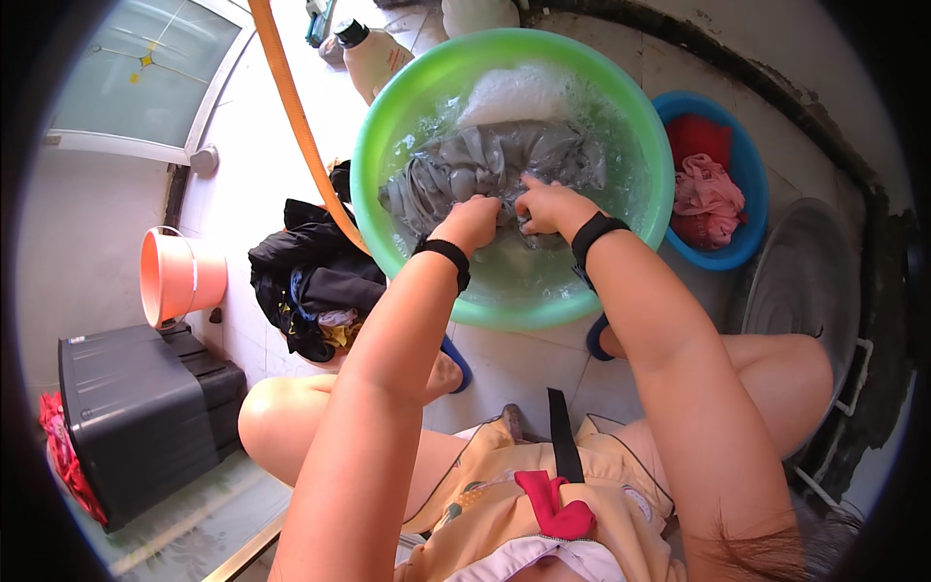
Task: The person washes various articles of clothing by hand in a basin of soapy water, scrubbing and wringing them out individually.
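A large green basin (658, 165) of water stands in front of me, with a bunched grey cloth garment (461, 160) soaking in it. White suds (514, 95) float at the basin's far side. My left hand (473, 221) is closed on the near edge of the grey garment, its fingertips partly hidden in the folds. Beside it, my right hand (548, 209) also grips the wet cloth, thumb side toward the left hand. Black bands circle both wrists.
Dark clothes (320, 276) lie piled left of the basin, under an orange hose (296, 112). A blue tub (756, 209) holds red and pink clothes at the right. A pale bottle (373, 63), a pink bucket (179, 276), a black bin (145, 407) and a grey round basin (810, 281) stand around.
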The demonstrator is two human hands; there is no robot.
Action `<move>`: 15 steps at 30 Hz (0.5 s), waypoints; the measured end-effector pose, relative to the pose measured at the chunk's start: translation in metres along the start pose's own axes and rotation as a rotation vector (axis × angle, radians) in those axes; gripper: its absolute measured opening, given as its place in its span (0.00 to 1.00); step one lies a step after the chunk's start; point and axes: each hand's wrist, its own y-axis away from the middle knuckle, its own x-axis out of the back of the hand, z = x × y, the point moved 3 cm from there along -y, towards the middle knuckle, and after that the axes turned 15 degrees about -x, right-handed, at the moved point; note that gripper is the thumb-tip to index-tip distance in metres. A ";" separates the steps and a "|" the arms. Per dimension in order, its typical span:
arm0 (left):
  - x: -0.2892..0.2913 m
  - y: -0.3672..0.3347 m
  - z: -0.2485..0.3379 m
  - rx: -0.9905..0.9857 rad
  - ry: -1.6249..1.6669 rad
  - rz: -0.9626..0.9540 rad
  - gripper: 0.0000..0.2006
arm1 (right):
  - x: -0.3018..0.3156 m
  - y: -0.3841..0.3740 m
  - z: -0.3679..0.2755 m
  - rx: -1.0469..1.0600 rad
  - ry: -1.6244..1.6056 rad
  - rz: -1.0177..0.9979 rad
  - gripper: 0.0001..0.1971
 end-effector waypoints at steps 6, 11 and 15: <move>-0.034 -0.020 -0.004 -0.097 -0.009 -0.121 0.09 | -0.027 -0.031 0.008 -0.049 0.166 -0.114 0.15; -0.047 -0.011 -0.004 -0.024 -0.061 -0.342 0.10 | -0.030 -0.013 0.004 -0.075 0.319 -0.248 0.15; -0.032 -0.008 0.010 -0.231 -0.152 -0.471 0.12 | -0.024 -0.010 0.011 0.024 0.337 -0.298 0.16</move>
